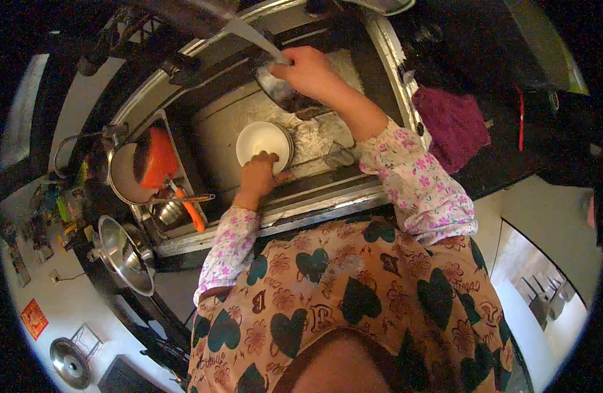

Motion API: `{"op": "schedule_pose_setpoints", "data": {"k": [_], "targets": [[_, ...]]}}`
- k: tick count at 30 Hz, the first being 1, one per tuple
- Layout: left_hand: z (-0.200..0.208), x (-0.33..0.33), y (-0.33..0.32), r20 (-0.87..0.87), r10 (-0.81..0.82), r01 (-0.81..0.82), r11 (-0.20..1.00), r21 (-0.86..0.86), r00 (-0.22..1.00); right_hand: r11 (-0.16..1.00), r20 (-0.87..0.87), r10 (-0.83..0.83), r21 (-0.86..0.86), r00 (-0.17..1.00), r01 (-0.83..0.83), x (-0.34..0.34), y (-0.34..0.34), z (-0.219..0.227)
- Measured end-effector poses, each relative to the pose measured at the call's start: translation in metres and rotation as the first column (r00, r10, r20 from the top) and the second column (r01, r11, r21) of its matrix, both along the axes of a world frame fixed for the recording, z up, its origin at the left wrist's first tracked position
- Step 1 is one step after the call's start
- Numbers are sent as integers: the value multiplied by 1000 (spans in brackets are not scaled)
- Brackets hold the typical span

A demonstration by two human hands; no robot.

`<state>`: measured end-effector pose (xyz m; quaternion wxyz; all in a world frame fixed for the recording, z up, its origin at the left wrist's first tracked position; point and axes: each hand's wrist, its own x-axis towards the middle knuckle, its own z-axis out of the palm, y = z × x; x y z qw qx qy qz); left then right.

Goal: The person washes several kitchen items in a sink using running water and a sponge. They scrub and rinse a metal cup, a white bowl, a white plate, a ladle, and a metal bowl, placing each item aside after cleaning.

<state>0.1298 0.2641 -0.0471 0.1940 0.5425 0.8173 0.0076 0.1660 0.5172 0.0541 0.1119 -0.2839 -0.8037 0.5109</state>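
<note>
Inside the sink basin (pixel 213 134), a small stack of white bowls (pixel 255 134) stands upright. My left hand (pixel 259 177) grips its near rim, fingers over the inside of the top bowl and thumb outside. Farther away and to the right, my right hand (pixel 308 72) is closed round the lower end of a pale, spout-like faucet piece (pixel 255 38) slanting down from the far left. Below that hand lies a dark, glossy rounded shape (pixel 282 92); I cannot tell what it is. Crinkled, shiny material (pixel 321 134) covers the basin floor right of the bowls.
A smaller compartment at the left holds a handled strainer (pixel 126 173), an orange-red vessel (pixel 159 159) and an orange handle (pixel 193 213). Outside it sits a metal bowl (pixel 126 255). A purple cloth (pixel 452 128) lies on the dark counter at right.
</note>
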Motion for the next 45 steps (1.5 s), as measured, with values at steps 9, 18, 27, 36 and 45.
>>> {"op": "schedule_pose_setpoints", "data": {"k": [9,18,27,36,45], "targets": [[-29,5,-1,-80,-159,146,977,-153,984,999,54,-19,49,998,17,17,23,7],[30,-28,13,333,384,-373,923,-99,861,676,-107,-477,-679,873,286,159,12,50],[72,-25,119,875,292,-621,783,14,387,821,-64,-562,76,825,566,313,16,122],[55,-20,179,985,139,-799,579,-162,-100,535,125,-541,814,832,226,323,14,26],[18,-46,146,801,-255,-824,348,-447,-542,442,264,-616,896,742,48,310,12,-5]]}}
